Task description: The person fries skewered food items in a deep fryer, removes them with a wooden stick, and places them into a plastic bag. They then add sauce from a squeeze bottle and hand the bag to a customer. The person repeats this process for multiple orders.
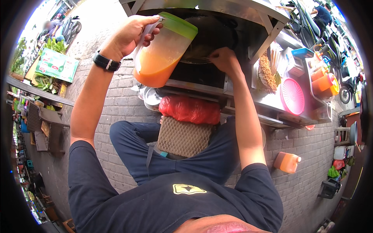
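Observation:
My left hand (pixel 131 35) grips the white handle of a translucent plastic pitcher (pixel 163 58) with a green rim. The pitcher leans towards the right over the cart's front edge, and orange liquid fills its lower part. Beyond it, a dark round pan (pixel 208 43) sits in shadow under the metal hood of the cart. My right hand (pixel 225 59) is at the pan's near right edge with its fingers curled in. A thin pale line runs left from the fingertips; whether it is a utensil or the pan's rim is too dark to tell.
On the right counter (pixel 265 100) are a bundle of skewers (pixel 269 70), a pink ribbed lid (pixel 292 96) and orange squeeze bottles (pixel 323 84). A red plastic bag (pixel 189 110) lies by the woven seat (pixel 185 137) between my legs. An orange jerrycan (pixel 287 162) stands on the paving.

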Tool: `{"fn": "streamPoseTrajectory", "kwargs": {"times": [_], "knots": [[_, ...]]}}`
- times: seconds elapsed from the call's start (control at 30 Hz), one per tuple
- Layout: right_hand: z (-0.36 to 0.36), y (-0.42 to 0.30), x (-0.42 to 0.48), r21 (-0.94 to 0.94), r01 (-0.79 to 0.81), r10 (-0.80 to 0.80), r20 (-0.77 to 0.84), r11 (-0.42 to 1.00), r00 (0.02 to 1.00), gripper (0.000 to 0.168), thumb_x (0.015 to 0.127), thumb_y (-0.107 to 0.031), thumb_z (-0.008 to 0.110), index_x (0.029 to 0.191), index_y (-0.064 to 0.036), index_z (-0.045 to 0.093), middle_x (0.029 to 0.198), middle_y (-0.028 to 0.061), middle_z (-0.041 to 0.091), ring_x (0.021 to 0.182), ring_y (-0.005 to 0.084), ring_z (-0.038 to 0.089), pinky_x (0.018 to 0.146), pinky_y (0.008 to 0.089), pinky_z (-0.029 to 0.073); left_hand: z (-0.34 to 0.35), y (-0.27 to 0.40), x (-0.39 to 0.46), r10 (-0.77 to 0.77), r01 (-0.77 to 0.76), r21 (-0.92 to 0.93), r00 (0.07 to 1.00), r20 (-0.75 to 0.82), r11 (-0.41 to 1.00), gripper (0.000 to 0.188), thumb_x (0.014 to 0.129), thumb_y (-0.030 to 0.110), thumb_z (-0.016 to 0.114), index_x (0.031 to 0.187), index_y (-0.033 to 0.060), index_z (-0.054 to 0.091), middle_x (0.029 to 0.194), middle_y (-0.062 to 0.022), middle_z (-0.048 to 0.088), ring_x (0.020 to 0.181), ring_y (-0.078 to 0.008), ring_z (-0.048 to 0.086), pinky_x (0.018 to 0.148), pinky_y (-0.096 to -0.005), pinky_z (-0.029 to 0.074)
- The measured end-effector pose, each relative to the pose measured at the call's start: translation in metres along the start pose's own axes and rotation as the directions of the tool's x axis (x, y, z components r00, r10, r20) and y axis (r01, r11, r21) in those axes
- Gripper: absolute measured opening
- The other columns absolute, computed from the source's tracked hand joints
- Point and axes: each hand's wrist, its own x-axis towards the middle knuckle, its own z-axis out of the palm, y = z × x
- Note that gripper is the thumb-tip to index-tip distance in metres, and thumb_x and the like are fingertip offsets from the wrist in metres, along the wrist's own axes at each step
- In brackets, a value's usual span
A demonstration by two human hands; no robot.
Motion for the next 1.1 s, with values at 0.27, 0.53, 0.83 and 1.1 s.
{"fn": "streamPoseTrajectory", "kwargs": {"times": [0.27, 0.53, 0.83, 1.1], "knots": [[-0.003, 0.0, -0.003, 0.059, 0.079, -0.082, 0.036, 0.995, 0.996, 0.015, 0.073, -0.016, 0.069, 0.077, -0.002, 0.072, 0.078, 0.0217, 0.07, 0.08, 0.0386, 0.071, 0.073, 0.0447, 0.058, 0.001, 0.0, -0.002, -0.009, 0.01, 0.027, 1.0, -0.014, 1.0, 0.03, 0.1, 0.034, 0.059, 0.105, 0.0053, 0.067, 0.08, 0.0052, 0.062, 0.061, -0.003, 0.049, 0.058, -0.0202, 0.04], [0.003, 0.01, -0.003, -0.309, -0.118, 0.052, -0.213, 0.944, 0.976, 0.02, 0.073, -0.017, 0.069, 0.085, -0.003, 0.076, 0.084, 0.0213, 0.071, 0.082, 0.0373, 0.07, 0.077, 0.0419, 0.056, 0.002, 0.001, -0.003, -0.006, 0.007, 0.018, 1.0, -0.02, 1.0, 0.03, 0.099, 0.034, 0.059, 0.106, 0.0053, 0.067, 0.08, 0.005, 0.062, 0.061, -0.0029, 0.049, 0.058, -0.0201, 0.04], [0.002, 0.011, -0.001, -0.284, -0.099, 0.046, -0.188, 0.954, 0.981, 0.018, 0.073, -0.015, 0.066, 0.082, -0.003, 0.074, 0.082, 0.0223, 0.07, 0.082, 0.0384, 0.07, 0.076, 0.0434, 0.056, -0.005, -0.006, -0.003, -0.025, 0.025, -0.006, 0.999, 0.022, 1.0, 0.029, 0.1, 0.033, 0.059, 0.104, 0.0056, 0.066, 0.079, 0.0049, 0.061, 0.063, -0.0042, 0.049, 0.06, -0.02, 0.04], [-0.001, -0.014, -0.004, 0.049, 0.015, -0.019, 0.087, 0.999, 0.996, 0.016, 0.072, -0.015, 0.065, 0.078, -0.004, 0.076, 0.08, 0.0224, 0.07, 0.08, 0.0371, 0.071, 0.076, 0.0448, 0.057, -0.004, -0.052, -0.04, 0.003, 0.008, -0.316, 0.999, 0.036, 0.949, 0.028, 0.101, 0.025, 0.053, 0.105, -0.0007, 0.062, 0.083, -0.0008, 0.06, 0.073, -0.0112, 0.055, 0.075, -0.0272, 0.05]]}}
